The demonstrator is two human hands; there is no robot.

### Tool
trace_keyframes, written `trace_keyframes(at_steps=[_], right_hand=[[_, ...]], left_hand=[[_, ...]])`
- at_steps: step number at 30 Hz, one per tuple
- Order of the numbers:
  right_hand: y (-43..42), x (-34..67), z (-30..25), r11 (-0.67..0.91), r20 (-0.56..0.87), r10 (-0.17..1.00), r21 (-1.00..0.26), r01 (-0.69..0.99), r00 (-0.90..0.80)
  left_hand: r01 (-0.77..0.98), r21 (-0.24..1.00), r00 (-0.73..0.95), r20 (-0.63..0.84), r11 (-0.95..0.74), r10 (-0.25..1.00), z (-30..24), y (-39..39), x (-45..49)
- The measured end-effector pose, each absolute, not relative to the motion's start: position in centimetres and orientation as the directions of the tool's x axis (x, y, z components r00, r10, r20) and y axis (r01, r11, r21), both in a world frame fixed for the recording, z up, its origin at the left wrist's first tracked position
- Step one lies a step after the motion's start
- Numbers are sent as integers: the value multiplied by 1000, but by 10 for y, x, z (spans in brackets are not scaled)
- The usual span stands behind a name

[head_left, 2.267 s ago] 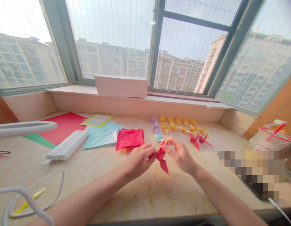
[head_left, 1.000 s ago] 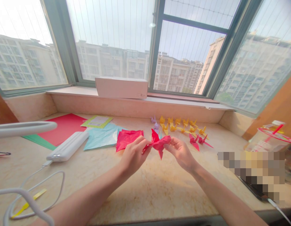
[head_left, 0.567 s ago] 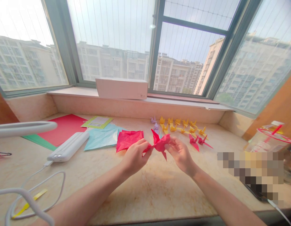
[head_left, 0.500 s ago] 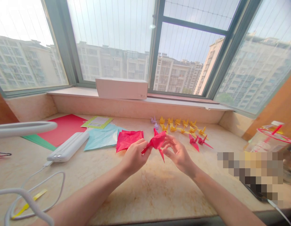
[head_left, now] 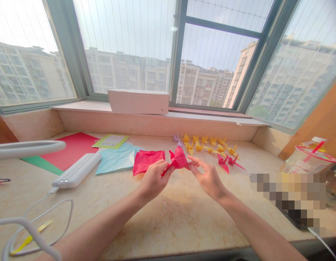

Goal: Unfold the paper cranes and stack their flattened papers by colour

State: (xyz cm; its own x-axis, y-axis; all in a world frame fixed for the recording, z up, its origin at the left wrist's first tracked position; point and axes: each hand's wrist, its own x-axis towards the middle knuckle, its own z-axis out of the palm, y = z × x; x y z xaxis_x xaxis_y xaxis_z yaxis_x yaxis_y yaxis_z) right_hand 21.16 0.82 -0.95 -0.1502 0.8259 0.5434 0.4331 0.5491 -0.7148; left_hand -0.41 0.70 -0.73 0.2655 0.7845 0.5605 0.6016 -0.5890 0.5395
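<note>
A red paper crane [head_left: 180, 158] is held above the counter between my two hands. My left hand [head_left: 156, 177] pinches its left end between thumb and fingers. On the other side, the thumb and fingertips of my right hand [head_left: 207, 176] close on a pointed tip of the paper. Just behind my left hand lies a creased red paper sheet [head_left: 147, 160], overlapping a creased light blue sheet [head_left: 116, 159]. To the right of the held crane rest two finished red cranes [head_left: 227, 161].
Several yellow cranes [head_left: 204, 143] and a lilac crane [head_left: 176, 138] stand at the back. A white power bank [head_left: 77, 170] with a cable lies left, near red sheets [head_left: 72, 148]. A lidded plastic cup [head_left: 306, 161] stands right. A white box [head_left: 138, 102] sits on the sill.
My right hand has moved from loosely spread beside the crane to pinching its right tip. The crane has turned in my left hand, and the point that hung down no longer shows.
</note>
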Motion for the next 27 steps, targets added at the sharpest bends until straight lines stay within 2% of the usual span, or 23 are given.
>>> trace_keyframes(at_steps=[3,6,10,18,23,27], right_hand=[[11,218,-7,658,657,722,-556,508,-216],[13,224,-3,692,692,672,-457,559,-265],[14,229,-1,676,670,694,-478,561,-265],[21,244,1,622,650,734,-529,577,-195],[24,251,4,633,703,686,-451,629,-187],[22,252,6,688,705,654,-404,603,-274]], left_hand=[[566,578,270,544,-587,795,-7,8,-4],[546,587,287,538,-597,792,-7,8,-5],[586,517,321,559,-624,764,-4,8,-8],[684,245,481,557,-687,677,3,6,-17],[666,182,536,557,-723,634,-1,10,-23],[628,140,561,600,-766,570,-2,11,-27]])
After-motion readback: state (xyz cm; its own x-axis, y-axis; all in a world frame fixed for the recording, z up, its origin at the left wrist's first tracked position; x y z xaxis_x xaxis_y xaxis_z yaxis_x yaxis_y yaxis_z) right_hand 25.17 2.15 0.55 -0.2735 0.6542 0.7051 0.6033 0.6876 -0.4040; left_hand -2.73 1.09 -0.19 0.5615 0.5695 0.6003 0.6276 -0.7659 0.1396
